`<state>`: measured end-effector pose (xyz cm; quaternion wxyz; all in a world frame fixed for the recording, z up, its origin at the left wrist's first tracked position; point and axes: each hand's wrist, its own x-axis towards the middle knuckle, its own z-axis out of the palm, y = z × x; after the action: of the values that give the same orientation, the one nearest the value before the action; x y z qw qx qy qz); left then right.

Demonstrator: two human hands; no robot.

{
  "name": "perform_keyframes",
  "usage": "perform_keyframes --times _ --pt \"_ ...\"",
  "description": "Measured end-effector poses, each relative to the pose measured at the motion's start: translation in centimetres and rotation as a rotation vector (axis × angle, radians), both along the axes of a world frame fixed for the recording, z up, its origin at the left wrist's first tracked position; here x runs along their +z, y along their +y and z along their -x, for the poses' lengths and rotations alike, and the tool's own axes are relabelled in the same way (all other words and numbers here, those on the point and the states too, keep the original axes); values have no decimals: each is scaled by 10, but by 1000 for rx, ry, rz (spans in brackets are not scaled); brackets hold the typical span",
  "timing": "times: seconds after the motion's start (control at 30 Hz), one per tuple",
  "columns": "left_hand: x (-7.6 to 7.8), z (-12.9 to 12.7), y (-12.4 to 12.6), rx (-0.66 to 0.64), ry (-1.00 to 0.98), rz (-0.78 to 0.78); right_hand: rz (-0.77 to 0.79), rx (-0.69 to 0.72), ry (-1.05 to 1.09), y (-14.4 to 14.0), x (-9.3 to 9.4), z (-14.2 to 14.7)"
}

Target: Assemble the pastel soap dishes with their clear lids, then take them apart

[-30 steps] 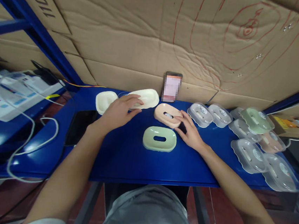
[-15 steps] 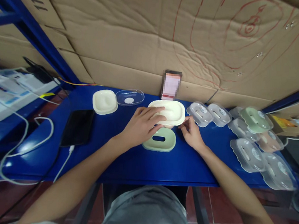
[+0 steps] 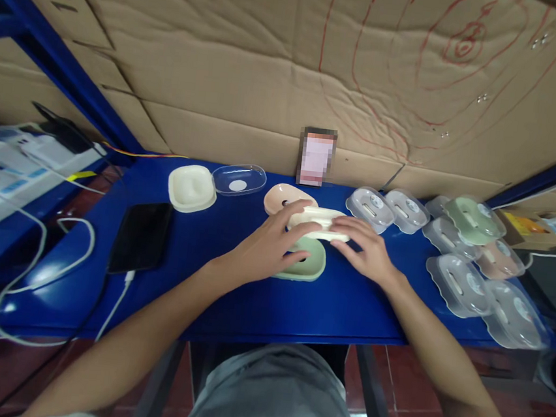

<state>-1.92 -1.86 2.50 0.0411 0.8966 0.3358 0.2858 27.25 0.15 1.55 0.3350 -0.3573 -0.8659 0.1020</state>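
Note:
A cream oval plastic tray (image 3: 325, 217) is tilted up between my two hands, its broad face turned so that it looks narrow. My left hand (image 3: 268, 240) grips its left end, fingers over the top and thumb apart below. At the right end my right hand (image 3: 370, 249) has its fingers and thumb closed on the tray. Beneath them a pale green oval dish (image 3: 310, 267) with a central slot lies on the table, partly covered by my left hand. Just behind, a peach oval dish (image 3: 277, 198) with a dark opening rests on the table.
On the blue table (image 3: 248, 310), a cream dish (image 3: 192, 189) and a clear lid (image 3: 242, 176) lie at the back left. A black tablet (image 3: 140, 238) is plugged into a white cable. Several clear-lidded dishes (image 3: 460, 288) crowd the right. A phone (image 3: 316, 158) leans against the cardboard.
The cream tray has tipped from nearly flat to tilted and moved slightly right and nearer, uncovering the peach dish. My right hand has come up onto its right end.

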Motion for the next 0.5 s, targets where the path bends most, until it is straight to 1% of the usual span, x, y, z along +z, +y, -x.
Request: perform_keyframes --times 0.03,0.1,0.17,0.23,0.3,0.37,0.43,0.5 --pt "3 3 -2 -27 11 50 -9 -33 13 2 3 -6" --pt "8 9 -7 -93 111 171 -18 -72 -1 6 8 -19" --pt "12 14 -10 -136 263 266 7 -65 -61 9 12 -32" --pt "14 18 -11 -140 349 307 50 -53 -111 10 15 -41" --pt "18 21 -10 -148 338 337 69 -65 -130 10 17 -48" --pt "24 24 -8 -156 265 392 74 -87 -138 10 19 -53" --pt "30 28 -5 -136 172 420 75 -112 -170 11 18 -56" --pt "33 31 -3 -93 86 403 80 -127 -228 12 14 -54"
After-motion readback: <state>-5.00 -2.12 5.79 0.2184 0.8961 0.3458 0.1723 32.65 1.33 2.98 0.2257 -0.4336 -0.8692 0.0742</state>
